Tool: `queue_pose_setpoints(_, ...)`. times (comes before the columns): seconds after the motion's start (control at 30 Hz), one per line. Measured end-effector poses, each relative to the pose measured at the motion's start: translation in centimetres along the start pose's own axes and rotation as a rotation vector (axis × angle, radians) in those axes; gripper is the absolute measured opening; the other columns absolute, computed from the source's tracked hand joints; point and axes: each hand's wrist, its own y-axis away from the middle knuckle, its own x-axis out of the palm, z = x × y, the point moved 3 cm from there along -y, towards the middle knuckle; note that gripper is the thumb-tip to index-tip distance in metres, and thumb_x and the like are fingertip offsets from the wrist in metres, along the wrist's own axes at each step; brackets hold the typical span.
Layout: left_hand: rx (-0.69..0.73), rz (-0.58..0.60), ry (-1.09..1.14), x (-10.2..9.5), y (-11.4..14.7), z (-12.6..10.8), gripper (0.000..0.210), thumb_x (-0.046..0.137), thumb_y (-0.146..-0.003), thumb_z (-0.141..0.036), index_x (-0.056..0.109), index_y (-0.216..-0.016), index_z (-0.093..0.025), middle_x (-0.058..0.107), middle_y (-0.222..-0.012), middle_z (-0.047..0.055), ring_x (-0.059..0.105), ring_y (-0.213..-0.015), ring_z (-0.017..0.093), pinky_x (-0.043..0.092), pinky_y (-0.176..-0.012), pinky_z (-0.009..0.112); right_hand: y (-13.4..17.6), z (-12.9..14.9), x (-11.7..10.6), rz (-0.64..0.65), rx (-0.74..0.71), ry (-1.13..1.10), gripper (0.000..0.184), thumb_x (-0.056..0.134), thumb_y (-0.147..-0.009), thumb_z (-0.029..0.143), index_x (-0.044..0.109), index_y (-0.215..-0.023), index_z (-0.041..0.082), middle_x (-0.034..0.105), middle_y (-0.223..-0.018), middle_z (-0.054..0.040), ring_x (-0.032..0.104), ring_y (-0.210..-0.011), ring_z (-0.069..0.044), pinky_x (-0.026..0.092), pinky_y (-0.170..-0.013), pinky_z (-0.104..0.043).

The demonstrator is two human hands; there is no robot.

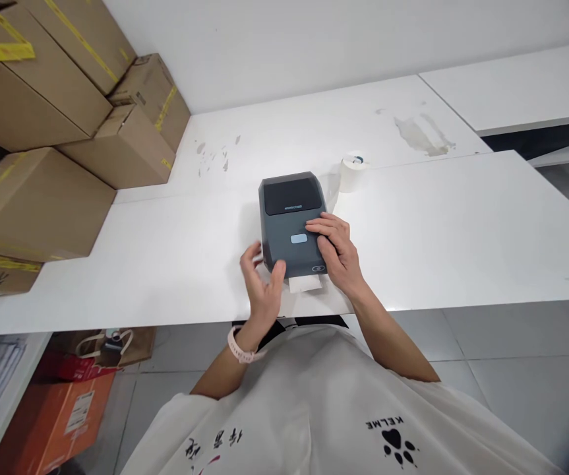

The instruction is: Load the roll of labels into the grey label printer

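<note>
A dark grey label printer (284,231) stands on the white table, with a dark lid panel at the far end and a pale button in its top. A strip of white label paper (305,284) sticks out of its near side. My left hand (264,290) is at the printer's near left corner, thumb and fingers spread apart. Across the printer's right side lies my right hand (338,254), its fingers stretched over the top close to the button. Behind the printer to the right, a white paper roll (352,175) stands on end, with paper running from it toward the printer's back.
Stacked cardboard boxes (31,204) with yellow tape fill the table's left end. The white table (442,244) stretches to the right, its near edge close to my body. A white wall (314,46) rises behind. On the floor at lower left is an orange box (66,415).
</note>
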Motion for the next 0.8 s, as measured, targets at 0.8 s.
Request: queue_pose_setpoints(0.8,-0.373,0.558,0.226,1.5,2.9,0.7,0.054,0.054,-0.090,-0.060,0.067,-0.057,-0.019,0.058,-0.048,0.001,0.047,-0.045,0.011,0.037,-0.050,0.027,1.4,0.7,-0.4,0.114,-0.189,0.460,0.033,0.047,-0.101,0.047,0.061,-0.129,0.034,0.057,-0.147,-0.0050,0.040,-0.146,-0.033,0.019,-0.121,-0.059)
